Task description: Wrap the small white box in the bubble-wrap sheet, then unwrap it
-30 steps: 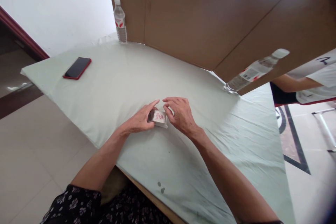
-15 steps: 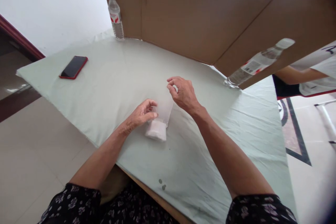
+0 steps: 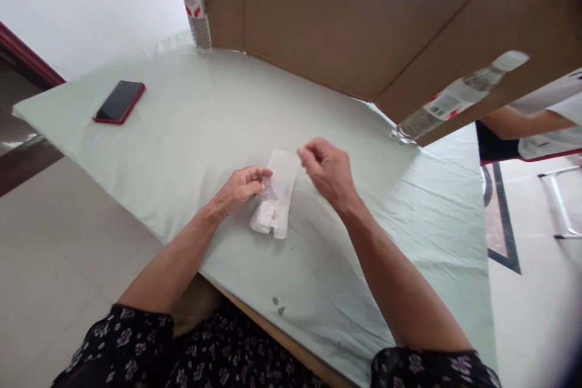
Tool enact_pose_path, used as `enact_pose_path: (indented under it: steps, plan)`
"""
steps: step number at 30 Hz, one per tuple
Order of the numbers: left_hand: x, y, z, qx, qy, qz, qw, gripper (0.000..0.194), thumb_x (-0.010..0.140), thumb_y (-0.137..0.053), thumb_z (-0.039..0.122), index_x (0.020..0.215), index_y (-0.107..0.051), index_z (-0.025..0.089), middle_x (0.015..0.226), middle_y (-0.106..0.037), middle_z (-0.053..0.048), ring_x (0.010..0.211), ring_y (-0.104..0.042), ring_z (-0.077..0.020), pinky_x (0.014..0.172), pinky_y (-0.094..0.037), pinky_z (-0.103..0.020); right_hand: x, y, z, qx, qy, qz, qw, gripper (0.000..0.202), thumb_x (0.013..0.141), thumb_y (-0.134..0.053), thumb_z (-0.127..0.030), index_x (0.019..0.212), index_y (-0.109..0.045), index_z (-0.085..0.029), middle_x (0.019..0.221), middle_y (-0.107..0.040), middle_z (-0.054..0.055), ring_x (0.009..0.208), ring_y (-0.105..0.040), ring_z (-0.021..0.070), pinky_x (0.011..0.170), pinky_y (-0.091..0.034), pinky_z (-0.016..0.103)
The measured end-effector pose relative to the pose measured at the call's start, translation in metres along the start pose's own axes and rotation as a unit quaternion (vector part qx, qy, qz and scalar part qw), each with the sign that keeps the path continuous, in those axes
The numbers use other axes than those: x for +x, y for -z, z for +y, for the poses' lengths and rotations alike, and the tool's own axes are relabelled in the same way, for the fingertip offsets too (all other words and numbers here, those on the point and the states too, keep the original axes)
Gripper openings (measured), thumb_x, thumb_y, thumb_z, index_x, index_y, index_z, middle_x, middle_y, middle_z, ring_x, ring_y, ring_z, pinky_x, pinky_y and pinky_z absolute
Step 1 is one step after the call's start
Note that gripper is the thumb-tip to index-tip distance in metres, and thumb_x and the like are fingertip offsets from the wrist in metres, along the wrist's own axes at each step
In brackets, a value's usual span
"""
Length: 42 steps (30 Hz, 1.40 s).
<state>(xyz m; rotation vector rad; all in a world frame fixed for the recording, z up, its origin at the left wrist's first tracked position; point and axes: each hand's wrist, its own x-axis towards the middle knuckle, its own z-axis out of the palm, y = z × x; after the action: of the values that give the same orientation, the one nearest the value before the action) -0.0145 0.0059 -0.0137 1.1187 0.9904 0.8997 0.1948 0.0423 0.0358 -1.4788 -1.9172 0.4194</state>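
Left hand [image 3: 243,189] grip clamped on edge of clear wrap [image 3: 282,179], probably to steady it on tabletop [image 3: 218,103] between hands. Right hand [image 3: 330,170]: fingers curled together by wrap's far right edge; cannot tell if holding it. Pale cloth [image 3: 154,163], creased rightward; phone [image 3: 119,102], brown panel [image 3: 318,24] beyond; tiled floor [image 3: 91,236] alongside.

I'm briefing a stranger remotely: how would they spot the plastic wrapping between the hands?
Find the tall brown cardboard panel, then the pale green tablecloth before it. Between the person's left hand and right hand, closer to the left, is the plastic wrapping. It is whitish, translucent and crinkled, unlike the dark, red-edged smartphone or the capped bottles.
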Motion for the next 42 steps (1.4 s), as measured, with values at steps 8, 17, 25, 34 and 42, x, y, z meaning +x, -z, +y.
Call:
enact_pose_path:
  steps: [8, 17, 25, 34, 42]
  plan:
    - [-0.001, -0.005, 0.003, -0.147, 0.018, -0.006, 0.989, 0.047, 0.062, -0.072, 0.023, 0.107, -0.074, 0.013, 0.096, -0.075, -0.008, 0.091, -0.066, -0.0201, 0.082, -0.048, -0.031, -0.038, -0.016, -0.021, -0.094, -0.077, -0.146, 0.982, 0.022, 0.085, -0.058, -0.040, 0.074, -0.059, -0.021, 0.069, -0.064, 0.001, 0.062, -0.050, 0.0151, 0.061, -0.032, 0.029]
    - [0.007, -0.002, -0.001, -0.064, 0.001, 0.155, 0.986, 0.042, 0.062, -0.069, 0.031, 0.099, -0.069, 0.012, 0.081, -0.067, -0.003, 0.070, -0.060, -0.0139, 0.069, -0.048, -0.029, -0.041, -0.017, 0.028, 0.364, -0.274, -0.025, 0.890, 0.025, 0.073, -0.062, -0.044, 0.066, -0.058, -0.020, 0.063, -0.059, -0.001, 0.056, -0.052, 0.0137, 0.054, -0.041, 0.027]
    - [-0.003, -0.016, 0.000, 0.327, -0.131, 0.230, 0.907, 0.047, 0.066, -0.077, 0.047, 0.100, -0.065, 0.018, 0.088, -0.059, -0.001, 0.067, -0.050, -0.0124, 0.069, -0.047, -0.030, -0.051, -0.024, 0.030, 0.352, -0.191, -0.018, 0.916, 0.025, 0.080, -0.065, -0.045, 0.075, -0.063, -0.021, 0.063, -0.054, -0.005, 0.057, -0.045, 0.0106, 0.056, -0.038, 0.025]
    - [-0.001, -0.002, 0.009, 0.210, -0.047, 0.298, 0.930, 0.011, 0.076, -0.056, 0.024, 0.067, -0.058, 0.018, 0.058, -0.055, 0.004, 0.054, -0.049, -0.0112, 0.057, -0.039, -0.024, -0.051, -0.028, 0.031, 0.323, -0.174, 0.035, 0.930, 0.024, 0.083, -0.061, -0.043, 0.074, -0.061, -0.020, 0.065, -0.057, -0.003, 0.057, -0.046, 0.0108, 0.056, -0.038, 0.025]
    - [0.005, 0.023, 0.006, 0.284, -0.089, 0.380, 0.876, 0.034, 0.072, -0.056, 0.015, 0.104, -0.067, 0.015, 0.071, -0.065, 0.001, 0.065, -0.060, -0.0151, 0.066, -0.047, -0.028, -0.043, -0.023, 0.046, 0.222, -0.180, 0.117, 0.951, 0.023, 0.079, -0.058, -0.038, 0.091, -0.063, -0.020, 0.080, -0.067, 0.003, 0.064, -0.056, 0.0150, 0.057, -0.046, 0.029]
